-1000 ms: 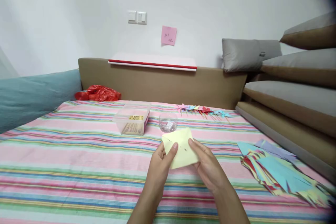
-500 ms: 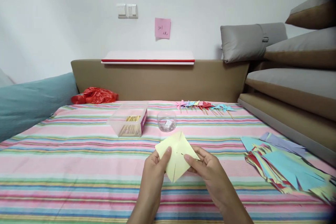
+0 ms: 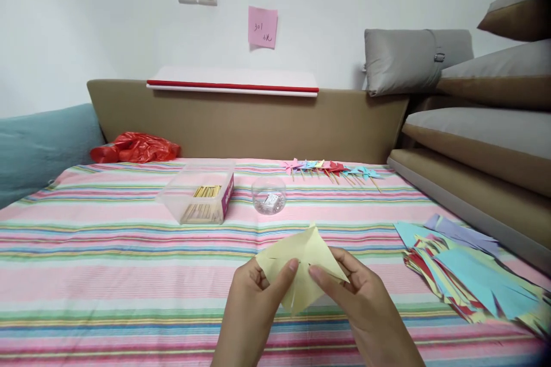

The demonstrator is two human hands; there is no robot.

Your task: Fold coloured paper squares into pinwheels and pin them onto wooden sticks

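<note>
A square of pale yellow paper (image 3: 306,249) with slits cut in from its corners is held up between both hands, above the striped cloth. My left hand (image 3: 262,287) grips its left side, thumb pressed on the face near the middle. On the right side, my right hand (image 3: 355,281) pinches the sheet, its thumb also close to the middle. Small dark marks show by the two thumb tips. The paper bends between the hands, and the fingers behind it are mostly hidden.
Beyond the hands stand a clear plastic box (image 3: 172,192) of short wooden sticks and a round clear tub (image 3: 269,198). Paper pinwheels (image 3: 336,169) lie at the back. Cut coloured paper (image 3: 477,275) is piled on the right, beside stacked cushions (image 3: 465,183). A red plastic bag (image 3: 138,148) lies back left.
The paper has bent and tilted between the hands. My left thumb has moved inward towards the middle, nearer the right thumb. The camera view has shifted slightly.
</note>
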